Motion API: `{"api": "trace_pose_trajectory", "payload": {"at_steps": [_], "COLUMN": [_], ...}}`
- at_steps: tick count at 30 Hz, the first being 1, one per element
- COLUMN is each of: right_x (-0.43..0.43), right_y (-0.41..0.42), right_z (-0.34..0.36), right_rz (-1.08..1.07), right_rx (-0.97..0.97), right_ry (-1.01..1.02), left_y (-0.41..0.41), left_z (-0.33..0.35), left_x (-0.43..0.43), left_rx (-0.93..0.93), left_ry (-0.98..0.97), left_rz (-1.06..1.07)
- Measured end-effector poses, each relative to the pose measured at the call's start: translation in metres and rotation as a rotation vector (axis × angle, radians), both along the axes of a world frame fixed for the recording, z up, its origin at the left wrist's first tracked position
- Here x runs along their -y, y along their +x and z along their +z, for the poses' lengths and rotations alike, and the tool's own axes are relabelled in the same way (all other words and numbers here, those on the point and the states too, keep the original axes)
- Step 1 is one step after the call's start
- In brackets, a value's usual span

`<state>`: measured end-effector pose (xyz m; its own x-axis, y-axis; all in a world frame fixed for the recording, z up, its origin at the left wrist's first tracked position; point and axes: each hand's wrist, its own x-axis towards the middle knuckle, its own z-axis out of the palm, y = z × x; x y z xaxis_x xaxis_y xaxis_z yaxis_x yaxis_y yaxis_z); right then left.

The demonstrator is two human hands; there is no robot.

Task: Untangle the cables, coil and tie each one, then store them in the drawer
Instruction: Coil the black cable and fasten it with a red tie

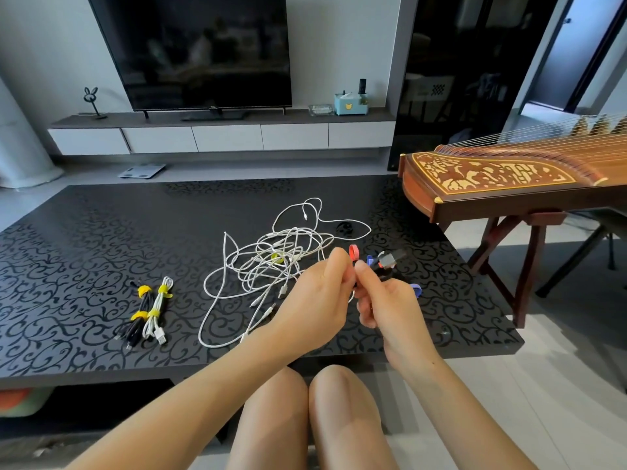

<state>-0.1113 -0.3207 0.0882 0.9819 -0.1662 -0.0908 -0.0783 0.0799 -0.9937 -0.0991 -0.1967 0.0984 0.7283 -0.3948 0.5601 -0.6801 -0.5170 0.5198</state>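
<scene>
Low black worktop (84,252), glossy w/ a matte vine-scroll pattern, in a living rm. Big dark flat TV (203,45) at back, carved brown wooden zither (509,178) on a stand at R. Loose tangle of thin white cables (271,266) lies mid-worktop. At L, black cable bundle (137,313) & white cable bundle (156,310) lie side by side, both w/ yellow straps. Left hand (315,300) & right hand (386,307), fingers curled, pinch a short black cable (386,261) by its red loop strap (354,251), above worktop.

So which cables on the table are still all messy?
The white tangle in the middle, loose and looping. The black bundle and white bundle left of it are coiled, with yellow ties.
</scene>
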Motion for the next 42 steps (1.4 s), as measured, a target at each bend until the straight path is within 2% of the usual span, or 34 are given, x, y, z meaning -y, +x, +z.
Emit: {"api": "trace_pose_trajectory", "payload": {"at_steps": [3,6,11,13,16,21,24,27,31,34,42], "right_x": [-0.001,0.0,0.004,0.006,0.007,-0.002,-0.006,-0.012,-0.023,-0.03,-0.042], "right_y": [0.003,0.005,0.016,0.022,0.031,0.039,0.042,0.045,0.049,0.054,0.073], "right_z": [-0.004,-0.009,-0.018,-0.024,-0.035,-0.047,-0.052,-0.057,-0.062,-0.066,-0.078], "right_rz": [0.012,-0.019,-0.016,-0.011,0.04,0.181,0.175,0.127,0.135,0.162,0.247], "right_rx": [0.026,0.051,0.024,-0.021,-0.074,-0.14,-0.223,-0.268,-0.267,-0.243,-0.196], "right_ry": [-0.024,-0.027,0.139,0.235,0.303,0.258,0.171,0.078,0.004,-0.085,-0.265], "left_y": [-0.002,-0.001,0.009,0.013,0.017,0.023,0.026,0.032,0.044,0.054,0.086], "left_z": [-0.002,-0.004,-0.001,-0.001,-0.007,-0.023,-0.034,-0.05,-0.077,-0.093,-0.118], "left_x": [-0.001,-0.005,-0.018,-0.027,-0.038,-0.052,-0.065,-0.082,-0.121,-0.162,-0.221], "left_rx": [-0.068,-0.298,-0.888,-1.046,-1.169,-1.172,-1.17,-1.077,-0.723,-0.597,-0.832], "left_ry": [0.029,-0.022,-0.438,-0.405,-0.312,-0.495,-0.65,-0.815,-0.672,-0.596,-0.121], "left_rz": [-0.011,-0.013,-0.03,-0.047,-0.179,-0.068,0.005,0.218,0.707,0.94,1.068]}}
